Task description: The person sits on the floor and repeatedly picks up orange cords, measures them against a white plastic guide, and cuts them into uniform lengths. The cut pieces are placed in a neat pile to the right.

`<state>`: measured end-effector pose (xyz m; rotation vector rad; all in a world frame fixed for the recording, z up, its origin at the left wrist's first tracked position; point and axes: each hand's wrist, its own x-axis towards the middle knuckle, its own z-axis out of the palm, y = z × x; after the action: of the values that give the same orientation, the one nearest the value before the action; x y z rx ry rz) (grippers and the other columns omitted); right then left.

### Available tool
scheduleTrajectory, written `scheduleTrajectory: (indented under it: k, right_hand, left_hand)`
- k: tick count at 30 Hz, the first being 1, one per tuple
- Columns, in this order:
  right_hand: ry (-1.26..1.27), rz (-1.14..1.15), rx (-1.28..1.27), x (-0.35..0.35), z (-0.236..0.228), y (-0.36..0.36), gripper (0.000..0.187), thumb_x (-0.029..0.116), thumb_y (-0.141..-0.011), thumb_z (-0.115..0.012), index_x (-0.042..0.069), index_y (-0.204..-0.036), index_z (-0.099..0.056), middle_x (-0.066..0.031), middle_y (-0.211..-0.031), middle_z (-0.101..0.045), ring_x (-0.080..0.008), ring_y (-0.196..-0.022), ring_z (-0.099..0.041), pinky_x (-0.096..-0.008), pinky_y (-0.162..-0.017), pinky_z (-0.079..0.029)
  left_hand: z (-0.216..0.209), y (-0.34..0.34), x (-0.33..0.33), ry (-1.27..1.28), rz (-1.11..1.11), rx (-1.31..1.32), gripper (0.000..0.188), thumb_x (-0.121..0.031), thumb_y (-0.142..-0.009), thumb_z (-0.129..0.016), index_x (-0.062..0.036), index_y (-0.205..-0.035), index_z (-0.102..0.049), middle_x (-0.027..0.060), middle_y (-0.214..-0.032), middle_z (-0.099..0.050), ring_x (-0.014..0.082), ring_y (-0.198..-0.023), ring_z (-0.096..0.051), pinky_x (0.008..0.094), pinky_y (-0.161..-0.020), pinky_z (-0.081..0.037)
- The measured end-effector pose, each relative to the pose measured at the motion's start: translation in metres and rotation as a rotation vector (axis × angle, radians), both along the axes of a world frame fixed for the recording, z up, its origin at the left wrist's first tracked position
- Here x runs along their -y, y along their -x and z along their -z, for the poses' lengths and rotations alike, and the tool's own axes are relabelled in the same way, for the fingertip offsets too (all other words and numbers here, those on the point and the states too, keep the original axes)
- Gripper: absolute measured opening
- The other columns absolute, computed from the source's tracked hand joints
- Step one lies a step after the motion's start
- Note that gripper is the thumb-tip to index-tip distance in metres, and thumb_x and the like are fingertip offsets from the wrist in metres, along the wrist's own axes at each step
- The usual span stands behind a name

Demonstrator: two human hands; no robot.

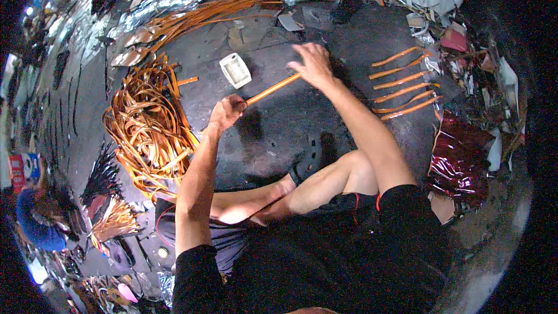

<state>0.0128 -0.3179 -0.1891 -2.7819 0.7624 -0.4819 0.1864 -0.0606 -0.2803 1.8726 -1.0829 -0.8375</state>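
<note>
Room to pass runs between the right hand [314, 65] and the row of orange strips [407, 86]; a white tray [236, 72] stands beyond the left hand [226, 113], a tangled strap heap [146, 119] leftward.

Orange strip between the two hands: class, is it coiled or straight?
Straight: the orange strip runs in one line from left hand to right hand.
</note>
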Motion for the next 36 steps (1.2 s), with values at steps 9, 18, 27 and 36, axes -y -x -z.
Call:
scheduleTrajectory:
  k: [9, 18, 27, 36]
  right_hand:
    - [-0.088, -0.285, -0.096, -0.102, 0.018, -0.084, 0.075, 0.072, -0.076, -0.053, 0.023, -0.132, -0.054, -0.022, -0.152, -0.018, -0.0394, -0.142, -0.006, -0.0547, -0.113, -0.001]
    - [-0.033, -0.285, -0.053, -0.095, 0.022, -0.085, 0.071, 0.07, -0.077, -0.054, 0.008, -0.107, -0.069, -0.0223, -0.147, -0.029, -0.0392, -0.14, -0.014, -0.0549, -0.113, -0.004]
    - [-0.819, -0.076, 0.25, -0.016, 0.014, -0.02, 0.026, 0.025, -0.093, -0.056, 0.008, -0.113, -0.056, -0.0125, -0.096, -0.061, -0.0209, -0.083, -0.06, -0.0366, -0.075, -0.05]
    - [-1.276, 0.233, -0.003, 0.021, 0.0, 0.09, 0.059, 0.021, -0.1, -0.042, 0.033, -0.149, -0.012, -0.0107, -0.085, -0.061, -0.0147, -0.064, -0.058, -0.0304, -0.055, -0.053]
  left_hand:
    - [0.048, -0.017, -0.012, 0.101, -0.129, -0.303, 0.016, -0.011, -0.082, -0.056, -0.0046, -0.095, -0.063, 0.0135, -0.085, -0.068, 0.0262, -0.078, -0.066, 0.036, -0.073, -0.051]
    - [-0.009, 0.002, -0.002, 0.075, -0.005, 0.237, 0.019, -0.012, -0.081, -0.057, -0.0098, -0.099, -0.062, 0.0163, -0.088, -0.068, 0.0349, -0.082, -0.066, 0.0421, -0.074, -0.052]
    - [-0.011, 0.006, 0.007, 0.079, -0.03, 0.145, 0.019, -0.006, -0.081, -0.057, -0.01, -0.099, -0.062, 0.0157, -0.079, -0.066, 0.0298, -0.073, -0.065, 0.04, -0.069, -0.049]
    - [-0.027, 0.005, 0.0, 0.045, 0.009, 0.152, 0.019, -0.007, -0.082, -0.057, -0.0105, -0.1, -0.063, 0.0129, -0.078, -0.066, 0.0226, -0.073, -0.066, 0.0353, -0.068, -0.049]
